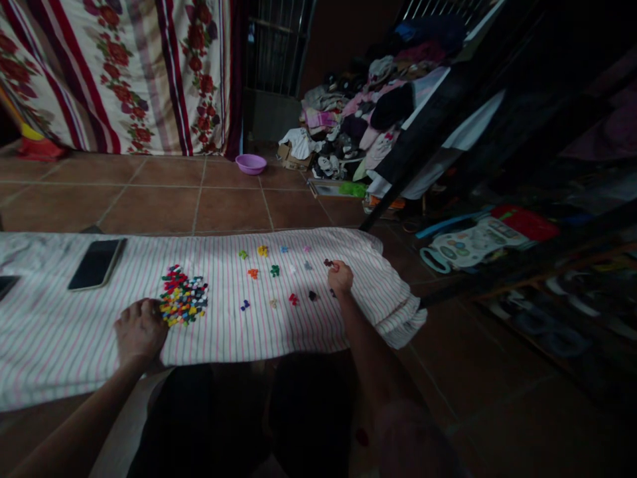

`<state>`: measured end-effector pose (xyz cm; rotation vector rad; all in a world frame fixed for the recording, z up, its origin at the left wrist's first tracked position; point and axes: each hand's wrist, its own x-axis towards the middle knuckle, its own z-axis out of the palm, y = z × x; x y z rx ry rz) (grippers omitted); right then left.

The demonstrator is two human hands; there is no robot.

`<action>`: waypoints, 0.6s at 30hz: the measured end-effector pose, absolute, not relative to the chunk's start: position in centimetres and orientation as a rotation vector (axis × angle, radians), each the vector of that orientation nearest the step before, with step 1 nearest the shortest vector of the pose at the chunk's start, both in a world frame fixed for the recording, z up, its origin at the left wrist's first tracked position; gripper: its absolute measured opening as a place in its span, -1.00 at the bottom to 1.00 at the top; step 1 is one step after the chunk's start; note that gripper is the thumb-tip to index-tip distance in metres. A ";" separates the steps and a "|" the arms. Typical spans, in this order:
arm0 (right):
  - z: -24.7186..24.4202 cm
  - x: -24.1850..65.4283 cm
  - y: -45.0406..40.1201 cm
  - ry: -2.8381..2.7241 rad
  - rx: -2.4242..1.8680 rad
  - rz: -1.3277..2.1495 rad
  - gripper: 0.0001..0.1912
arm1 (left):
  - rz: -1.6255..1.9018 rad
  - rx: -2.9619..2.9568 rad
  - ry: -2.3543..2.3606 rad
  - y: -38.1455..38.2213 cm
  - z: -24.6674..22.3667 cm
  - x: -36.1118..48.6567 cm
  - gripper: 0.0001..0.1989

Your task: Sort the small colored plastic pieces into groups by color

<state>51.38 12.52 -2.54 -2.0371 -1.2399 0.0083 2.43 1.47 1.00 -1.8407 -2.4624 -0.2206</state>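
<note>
A mixed pile of tiny coloured pieces point(183, 297), red, yellow, white, dark and more, lies on the striped cloth point(223, 338). My left hand point(142, 325) rests palm down against the pile's left edge, its fingers bent loosely and partly hidden. To the right, small single-colour clusters sit in rough rows, among them a yellow cluster point(263, 251), an orange cluster point(253, 273), a green cluster point(275, 270) and a red cluster point(293, 299). My right hand point(341, 277) is pinched at a brown cluster point(328, 262); whatever its fingertips hold is too small to make out.
A phone point(97, 264) lies left of the pile, with another dark device point(7, 285) at the cloth's left edge. Beyond are a tiled floor, a purple basin point(251, 164) and a heap of clothes point(358, 113). A dark metal post point(388, 202) stands near the cloth's right end.
</note>
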 end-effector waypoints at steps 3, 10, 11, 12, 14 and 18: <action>-1.9 49.9 12.3 -1.272 -1.985 0.014 -0.61 | -0.217 -1.870 -2.456 1.4 1.1 2.5 -0.68; -1.8 44.1 10.7 -1.435 -1.760 0.068 -0.67 | -0.255 -1.868 -2.467 1.2 1.6 2.7 -0.68; -1.8 43.1 10.4 -1.468 -1.739 0.087 -0.68 | -0.256 -1.873 -2.469 1.2 1.5 2.7 -0.68; -1.8 42.1 10.1 -1.505 -1.715 0.112 -0.69 | -0.260 -1.875 -2.469 1.2 1.4 2.7 -0.68; -1.8 40.1 9.4 -1.577 -1.656 0.171 -0.69 | -0.281 -1.873 -2.464 1.3 1.1 2.5 -0.68; -1.4 35.8 8.3 -1.695 -1.536 0.306 -0.69 | -0.334 -1.882 -2.442 1.4 0.4 2.0 -0.67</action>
